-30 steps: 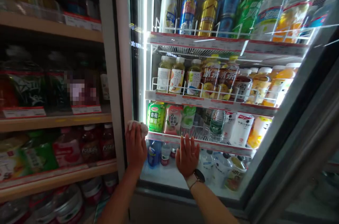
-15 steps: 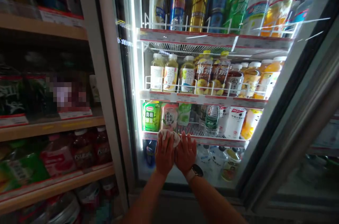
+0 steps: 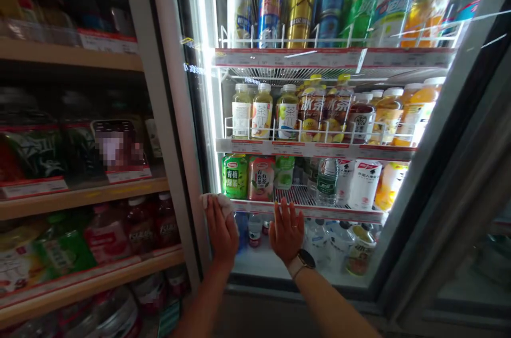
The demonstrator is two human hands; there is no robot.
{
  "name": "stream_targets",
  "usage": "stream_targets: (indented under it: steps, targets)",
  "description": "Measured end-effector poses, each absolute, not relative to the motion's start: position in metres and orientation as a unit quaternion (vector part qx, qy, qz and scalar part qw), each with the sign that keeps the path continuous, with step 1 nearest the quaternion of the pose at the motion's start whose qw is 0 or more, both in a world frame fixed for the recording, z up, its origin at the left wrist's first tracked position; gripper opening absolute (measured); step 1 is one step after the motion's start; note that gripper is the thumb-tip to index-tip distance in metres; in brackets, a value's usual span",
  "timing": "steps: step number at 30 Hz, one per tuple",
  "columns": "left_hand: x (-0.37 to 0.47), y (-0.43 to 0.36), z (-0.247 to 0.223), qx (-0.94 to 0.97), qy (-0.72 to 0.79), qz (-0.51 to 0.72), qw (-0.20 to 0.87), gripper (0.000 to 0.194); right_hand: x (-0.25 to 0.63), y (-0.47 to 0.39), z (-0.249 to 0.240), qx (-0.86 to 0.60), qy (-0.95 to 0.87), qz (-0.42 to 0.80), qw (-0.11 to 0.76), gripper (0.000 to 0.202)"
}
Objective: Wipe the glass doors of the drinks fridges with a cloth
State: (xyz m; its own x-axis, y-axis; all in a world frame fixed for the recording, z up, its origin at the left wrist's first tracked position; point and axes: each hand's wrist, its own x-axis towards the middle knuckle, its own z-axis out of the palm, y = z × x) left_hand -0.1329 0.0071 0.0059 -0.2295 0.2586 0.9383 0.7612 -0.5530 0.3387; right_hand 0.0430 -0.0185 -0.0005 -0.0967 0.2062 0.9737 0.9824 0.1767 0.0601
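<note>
Seemingly mid-wipe, the left hand (image 3: 223,232) presses a white cloth (image 3: 219,200) under close-set fingers, the right hand (image 3: 287,235) spread open to their right; the next stroke calls for even pressure.

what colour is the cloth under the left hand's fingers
The cloth is off-white, best seen in the head view.

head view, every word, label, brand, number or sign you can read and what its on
"青梅绿茶": green bottle
"百香果红茶": pink bottle
"茶π": two pale-labelled bottles, middle cooler shelf
"冰茶": yellow-capped bottles
Too small or blurred to read surely: price strips, cans, bottles on the left shelves, remaining labels.
White cloth: no text visible.
Watch: nothing readable.
</note>
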Motion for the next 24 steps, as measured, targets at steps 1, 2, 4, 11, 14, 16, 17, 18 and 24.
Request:
stream_targets:
  steps: [1,2,4,11,14,16,17,18,24]
  targets:
    - [-0.121,0.005,0.003,-0.599,-0.424,-0.653,0.19,0.058,0.043,-0.018,-0.001,-0.487,-0.611,-0.418,0.464,0.066]
    - [-0.109,0.002,0.0,-0.612,-0.412,-0.648,0.191,0.058,0.043,-0.018,-0.002,-0.487,-0.61,-0.418,0.464,0.065]
    - [-0.085,-0.003,-0.005,-0.643,-0.382,-0.634,0.197,0.059,0.043,-0.016,-0.003,-0.489,-0.606,-0.421,0.465,0.064]
    - [-0.056,-0.007,-0.008,-0.696,-0.339,-0.587,0.236,0.06,0.047,-0.013,-0.007,-0.484,-0.608,-0.434,0.456,0.059]
    - [-0.076,0.0,-0.002,-0.705,-0.342,-0.556,0.277,0.058,0.046,-0.015,-0.005,-0.485,-0.605,-0.434,0.458,0.061]
    - [-0.1,0.005,0.004,-0.685,-0.367,-0.561,0.284,0.058,0.045,-0.017,-0.002,-0.485,-0.609,-0.428,0.459,0.064]
    - [-0.114,0.007,0.008,-0.667,-0.386,-0.573,0.278,0.059,0.045,-0.018,-0.001,-0.484,-0.61,-0.425,0.461,0.065]
    - [-0.127,0.009,0.011,-0.642,-0.408,-0.592,0.267,0.06,0.045,-0.019,-0.001,-0.482,-0.611,-0.423,0.464,0.065]
    - [-0.171,0.012,0.012,-0.597,-0.442,-0.633,0.219,0.061,0.043,-0.02,0.002,-0.474,-0.61,-0.417,0.479,0.065]
